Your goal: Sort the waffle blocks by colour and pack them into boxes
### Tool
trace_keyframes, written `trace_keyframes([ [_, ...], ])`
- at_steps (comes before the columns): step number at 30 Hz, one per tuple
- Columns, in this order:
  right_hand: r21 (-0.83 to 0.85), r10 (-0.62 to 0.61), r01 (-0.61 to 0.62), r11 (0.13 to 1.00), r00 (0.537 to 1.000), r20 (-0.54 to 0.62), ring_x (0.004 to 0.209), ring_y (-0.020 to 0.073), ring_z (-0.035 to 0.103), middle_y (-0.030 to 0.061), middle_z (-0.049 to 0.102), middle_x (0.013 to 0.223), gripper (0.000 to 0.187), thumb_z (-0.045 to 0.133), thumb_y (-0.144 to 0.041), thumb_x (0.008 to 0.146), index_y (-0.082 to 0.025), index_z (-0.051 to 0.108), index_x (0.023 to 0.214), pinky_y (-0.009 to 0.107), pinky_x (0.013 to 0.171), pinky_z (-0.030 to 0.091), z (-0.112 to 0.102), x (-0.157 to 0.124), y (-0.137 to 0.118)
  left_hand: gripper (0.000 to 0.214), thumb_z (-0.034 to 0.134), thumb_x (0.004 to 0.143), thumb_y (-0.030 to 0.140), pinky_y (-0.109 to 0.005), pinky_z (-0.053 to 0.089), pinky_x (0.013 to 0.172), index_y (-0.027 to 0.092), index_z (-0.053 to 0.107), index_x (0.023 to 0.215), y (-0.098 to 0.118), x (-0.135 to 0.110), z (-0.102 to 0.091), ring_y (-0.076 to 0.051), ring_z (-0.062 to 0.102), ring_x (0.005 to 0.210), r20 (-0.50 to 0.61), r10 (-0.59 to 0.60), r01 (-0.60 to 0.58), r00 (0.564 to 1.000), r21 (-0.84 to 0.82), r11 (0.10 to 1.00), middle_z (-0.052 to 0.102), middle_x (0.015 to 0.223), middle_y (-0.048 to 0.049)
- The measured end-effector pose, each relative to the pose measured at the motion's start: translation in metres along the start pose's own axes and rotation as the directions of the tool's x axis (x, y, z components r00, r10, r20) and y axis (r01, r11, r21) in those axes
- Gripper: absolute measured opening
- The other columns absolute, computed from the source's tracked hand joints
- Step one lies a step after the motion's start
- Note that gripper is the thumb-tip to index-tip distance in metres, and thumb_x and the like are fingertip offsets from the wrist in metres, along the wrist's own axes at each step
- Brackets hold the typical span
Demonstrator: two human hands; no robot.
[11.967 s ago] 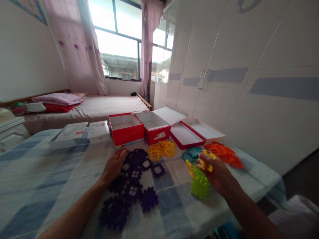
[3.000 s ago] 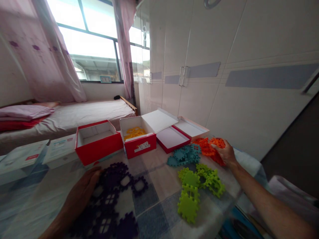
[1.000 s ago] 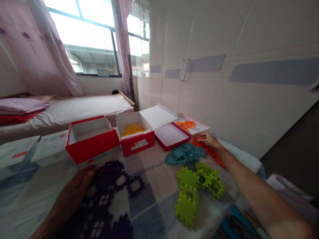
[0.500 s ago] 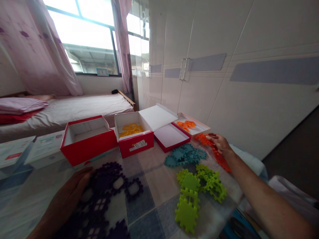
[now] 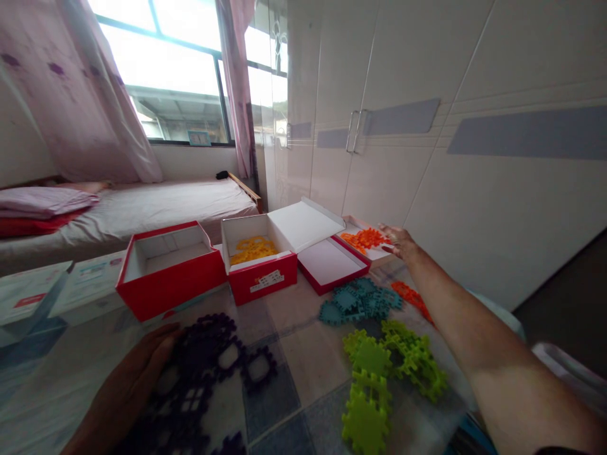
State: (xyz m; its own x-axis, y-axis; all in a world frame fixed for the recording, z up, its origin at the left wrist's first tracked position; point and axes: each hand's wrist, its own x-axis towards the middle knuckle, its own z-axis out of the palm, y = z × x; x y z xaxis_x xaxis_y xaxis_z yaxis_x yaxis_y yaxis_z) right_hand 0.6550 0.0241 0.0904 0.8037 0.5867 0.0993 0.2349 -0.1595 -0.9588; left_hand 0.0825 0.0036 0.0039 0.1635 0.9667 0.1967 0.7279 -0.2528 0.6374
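Note:
My right hand [image 5: 398, 241] is over the right edge of a shallow box lid [image 5: 383, 254], fingers apart, beside a heap of orange interlocking plastic pieces [image 5: 364, 239]. More orange pieces [image 5: 411, 299] lie on the table, partly hidden by my right forearm. On the left, my left hand [image 5: 137, 373] lies flat against the dark purple pieces [image 5: 208, 338], its fingers stretched out. Teal pieces [image 5: 358, 299] are spread in the middle, and lime green pieces [image 5: 367, 411] are nearer to me. Yellow pieces [image 5: 253, 249] sit inside an open red box [image 5: 265, 282].
A second red box [image 5: 173, 285] stands left of the yellow pieces' box. Beside that is a shallow red tray [image 5: 325, 262], partly under the white flap [image 5: 307, 224]. White cartons [image 5: 88, 287] stand at far left. A checked cloth [image 5: 272, 404] covers the table; a wardrobe [image 5: 379, 170] rises behind.
My right hand has moved away from me to the lid and let go of orange pieces there. The lid's orange heap is bigger. My left hand stays by the purple pieces.

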Motion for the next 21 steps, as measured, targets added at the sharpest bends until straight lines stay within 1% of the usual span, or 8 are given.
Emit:
trace_keyframes([
  [3, -0.174, -0.060, 0.056, 0.983, 0.998, -0.013, 0.089, 0.0219, 0.060, 0.0075, 0.067, 0.084, 0.021, 0.065, -0.033, 0.069, -0.017, 0.062, 0.082, 0.030, 0.071, 0.050, -0.010, -0.011, 0.009, 0.058, 0.030, 0.079, 0.061, -0.040, 0.029, 0.110, 0.021, 0.057, 0.112, 0.002, 0.000, -0.001, -0.022, 0.051, 0.121, 0.000, 0.004, -0.004, 1.000, 0.007, 1.000, 0.058, 0.126, -0.0054],
  [5, -0.264, -0.098, 0.101, 0.959, 0.995, 0.026, 0.094, 0.0245, 0.060, 0.0086, 0.067, 0.089, 0.024, 0.069, -0.029, 0.063, -0.016, 0.065, 0.083, 0.033, 0.080, 0.047, -0.036, -0.027, 0.024, 0.060, 0.029, 0.079, 0.061, -0.041, 0.029, 0.110, 0.020, 0.058, 0.111, 0.004, 0.000, -0.001, -0.023, 0.050, 0.120, 0.009, -0.006, 0.006, 1.000, 0.021, 1.000, 0.058, 0.126, -0.0062],
  [7, -0.395, -0.132, 0.168, 0.903, 0.984, 0.118, 0.094, 0.0259, 0.060, 0.0097, 0.068, 0.092, 0.031, 0.071, -0.031, 0.059, -0.017, 0.068, 0.086, 0.034, 0.085, 0.045, -0.070, -0.048, 0.045, 0.061, 0.028, 0.079, 0.061, -0.042, 0.030, 0.110, 0.019, 0.059, 0.110, 0.007, 0.000, -0.002, -0.023, 0.051, 0.120, 0.020, -0.014, 0.013, 1.000, 0.032, 0.999, 0.058, 0.125, -0.0066],
  [9, -0.633, -0.166, 0.289, 0.718, 0.955, 0.247, 0.096, 0.0269, 0.061, 0.0121, 0.067, 0.100, 0.045, 0.067, -0.045, 0.063, -0.017, 0.068, 0.098, 0.034, 0.085, 0.045, -0.103, -0.069, 0.069, 0.063, 0.027, 0.077, 0.062, -0.042, 0.030, 0.109, 0.019, 0.060, 0.109, 0.008, 0.000, -0.003, -0.024, 0.051, 0.119, 0.012, -0.015, 0.014, 1.000, 0.038, 0.999, 0.058, 0.125, -0.0068],
  [11, -0.774, -0.155, 0.360, 0.521, 0.931, 0.329, 0.100, 0.0282, 0.060, 0.0143, 0.065, 0.106, 0.059, 0.060, -0.058, 0.067, -0.015, 0.065, 0.108, 0.034, 0.086, 0.045, -0.125, -0.089, 0.089, 0.063, 0.027, 0.077, 0.062, -0.042, 0.031, 0.109, 0.018, 0.060, 0.109, 0.009, 0.000, -0.003, -0.024, 0.052, 0.118, 0.007, -0.013, 0.013, 1.000, 0.041, 0.999, 0.058, 0.125, -0.0076],
  [13, -0.816, -0.149, 0.391, 0.425, 0.920, 0.363, 0.101, 0.0283, 0.059, 0.0146, 0.063, 0.107, 0.063, 0.054, -0.062, 0.070, -0.015, 0.064, 0.111, 0.034, 0.085, 0.044, -0.133, -0.105, 0.102, 0.063, 0.027, 0.077, 0.061, -0.042, 0.031, 0.108, 0.018, 0.059, 0.109, 0.010, 0.000, -0.003, -0.024, 0.052, 0.118, 0.011, 0.000, -0.001, 1.000, 0.043, 0.999, 0.058, 0.125, -0.0084],
  [17, -0.810, -0.216, 0.396, 0.432, 0.918, 0.333, 0.095, 0.0254, 0.059, 0.0125, 0.063, 0.100, 0.049, 0.052, -0.052, 0.076, -0.017, 0.064, 0.107, 0.032, 0.083, 0.044, -0.127, -0.122, 0.108, 0.060, 0.028, 0.079, 0.058, -0.042, 0.032, 0.108, 0.017, 0.059, 0.109, 0.013, -0.002, -0.005, -0.024, 0.053, 0.118, 0.007, 0.019, -0.019, 1.000, 0.051, 0.999, 0.059, 0.123, -0.0092],
  [21, -0.768, -0.315, 0.356, 0.533, 0.925, 0.210, 0.098, 0.0246, 0.058, 0.0137, 0.062, 0.105, 0.043, 0.058, -0.041, 0.072, -0.015, 0.062, 0.106, 0.032, 0.087, 0.043, -0.125, -0.121, 0.107, 0.058, 0.030, 0.079, 0.056, -0.042, 0.033, 0.108, 0.016, 0.059, 0.109, 0.014, -0.002, -0.006, -0.025, 0.055, 0.116, 0.011, 0.021, -0.022, 1.000, 0.053, 0.998, 0.061, 0.121, -0.0096],
])
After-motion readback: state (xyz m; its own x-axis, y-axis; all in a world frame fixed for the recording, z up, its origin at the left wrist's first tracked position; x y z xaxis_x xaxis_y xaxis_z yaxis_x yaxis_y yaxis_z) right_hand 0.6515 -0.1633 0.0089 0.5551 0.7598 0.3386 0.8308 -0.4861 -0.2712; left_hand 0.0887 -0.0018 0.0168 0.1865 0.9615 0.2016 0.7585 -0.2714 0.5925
